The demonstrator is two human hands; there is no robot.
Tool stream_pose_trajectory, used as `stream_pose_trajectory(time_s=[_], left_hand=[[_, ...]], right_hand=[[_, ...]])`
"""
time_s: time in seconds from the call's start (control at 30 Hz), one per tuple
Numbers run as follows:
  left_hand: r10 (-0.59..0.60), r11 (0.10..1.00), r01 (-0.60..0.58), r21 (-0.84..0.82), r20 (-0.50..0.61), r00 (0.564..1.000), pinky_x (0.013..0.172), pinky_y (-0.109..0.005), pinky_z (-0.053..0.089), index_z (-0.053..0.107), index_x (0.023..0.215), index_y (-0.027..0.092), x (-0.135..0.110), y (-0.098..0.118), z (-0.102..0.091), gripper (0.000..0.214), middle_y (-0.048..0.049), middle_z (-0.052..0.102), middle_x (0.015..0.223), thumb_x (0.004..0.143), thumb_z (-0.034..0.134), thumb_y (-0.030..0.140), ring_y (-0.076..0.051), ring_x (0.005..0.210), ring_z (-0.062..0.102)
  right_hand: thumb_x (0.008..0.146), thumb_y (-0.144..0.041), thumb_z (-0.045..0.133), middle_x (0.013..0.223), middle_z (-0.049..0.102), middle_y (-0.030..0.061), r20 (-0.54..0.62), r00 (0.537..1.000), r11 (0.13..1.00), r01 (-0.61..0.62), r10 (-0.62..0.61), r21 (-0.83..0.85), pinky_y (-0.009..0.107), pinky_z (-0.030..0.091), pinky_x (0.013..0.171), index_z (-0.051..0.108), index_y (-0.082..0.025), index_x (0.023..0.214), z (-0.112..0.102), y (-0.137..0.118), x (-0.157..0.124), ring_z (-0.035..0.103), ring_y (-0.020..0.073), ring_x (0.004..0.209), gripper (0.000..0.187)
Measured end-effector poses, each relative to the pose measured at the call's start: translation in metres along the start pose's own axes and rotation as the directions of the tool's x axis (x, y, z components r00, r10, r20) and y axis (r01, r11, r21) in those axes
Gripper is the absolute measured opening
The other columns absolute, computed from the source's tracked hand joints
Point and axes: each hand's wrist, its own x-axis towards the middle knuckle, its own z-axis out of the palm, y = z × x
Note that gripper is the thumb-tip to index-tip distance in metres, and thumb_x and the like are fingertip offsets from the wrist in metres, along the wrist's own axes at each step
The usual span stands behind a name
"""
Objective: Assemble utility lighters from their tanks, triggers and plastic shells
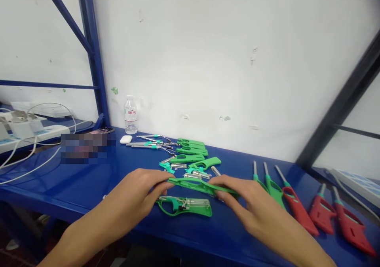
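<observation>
Between my two hands a green lighter casing half (196,185) is held level, just above the table. My left hand (144,190) pinches its left end between thumb and fingers. At the other end, my right hand (240,194) grips it the same way, partly covering it. Below lies another green casing half (204,211), with a clear fuel tube (197,203) and a teal trigger (175,204) set inside it. Just behind the held piece are loose fuel tubes (202,175) with teal parts (166,166).
Several green casings (191,150) and metal lighter rods (145,145) lie toward the wall. A water bottle (130,115) and white case (126,139) stand at the back left. Finished-looking red lighters (299,209) and green lighters (273,190) line the right. Cables and a power strip (44,136) occupy the left.
</observation>
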Motion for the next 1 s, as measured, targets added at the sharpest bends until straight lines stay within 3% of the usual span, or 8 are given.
stream_pose_trajectory(time_s=[0.17,0.27,0.43,0.67,1.0], left_hand=[[-0.007,0.998,0.010,0.062,-0.044,0.999,0.087,-0.035,0.052,0.077,0.109,0.028,0.000,-0.001,0.003,0.027,0.0001,0.080,0.106,0.107,0.050,0.033,-0.024,0.097,0.073],[-0.018,0.996,0.021,0.084,-0.034,0.999,0.091,-0.038,0.052,0.077,0.113,0.028,0.001,-0.004,0.005,0.028,-0.0017,0.080,0.111,0.106,0.050,0.029,-0.025,0.101,0.073],[-0.010,0.994,0.009,0.106,0.002,1.000,0.096,-0.039,0.051,0.066,0.141,0.028,-0.002,-0.006,0.003,0.038,-0.0058,0.075,0.127,0.105,0.057,0.034,-0.027,0.112,0.069],[0.009,0.999,-0.012,0.053,0.062,0.998,0.093,-0.031,0.047,0.075,0.114,0.034,-0.006,-0.017,0.000,0.019,0.0021,0.076,0.110,0.106,0.058,0.031,-0.020,0.104,0.069],[-0.089,0.995,0.077,0.065,0.210,0.974,0.090,-0.031,0.046,0.075,0.103,0.031,-0.009,-0.032,0.002,0.015,-0.0003,0.073,0.105,0.099,0.063,0.024,-0.022,0.101,0.067]], right_hand=[[0.109,-0.050,0.050,0.150,0.065,-0.0057,0.062,0.998,0.998,-0.034,0.032,0.044,0.046,0.044,0.118,0.057,-0.047,0.149,0.005,-0.006,0.001,0.059,0.0267,0.139,0.041],[0.106,-0.059,0.053,0.147,0.068,-0.0018,0.093,0.996,0.997,-0.001,-0.005,0.071,0.046,0.044,0.117,0.066,-0.040,0.141,0.008,-0.013,0.008,0.061,0.0284,0.136,0.041],[0.108,-0.058,0.051,0.140,0.072,0.0039,0.094,0.994,0.997,0.050,-0.055,0.055,0.043,0.050,0.108,0.070,-0.031,0.133,0.013,-0.012,0.017,0.066,0.0294,0.128,0.041],[0.104,-0.053,0.063,0.131,0.075,0.0020,0.075,0.994,0.996,0.075,-0.077,0.038,0.040,0.050,0.104,0.070,-0.030,0.129,0.020,-0.014,0.023,0.069,0.0265,0.120,0.034],[0.099,-0.044,0.075,0.118,0.072,0.0019,0.150,0.983,0.995,0.103,-0.103,0.007,0.038,0.050,0.098,0.073,-0.028,0.123,0.038,-0.023,0.033,0.067,0.0252,0.113,0.029]])
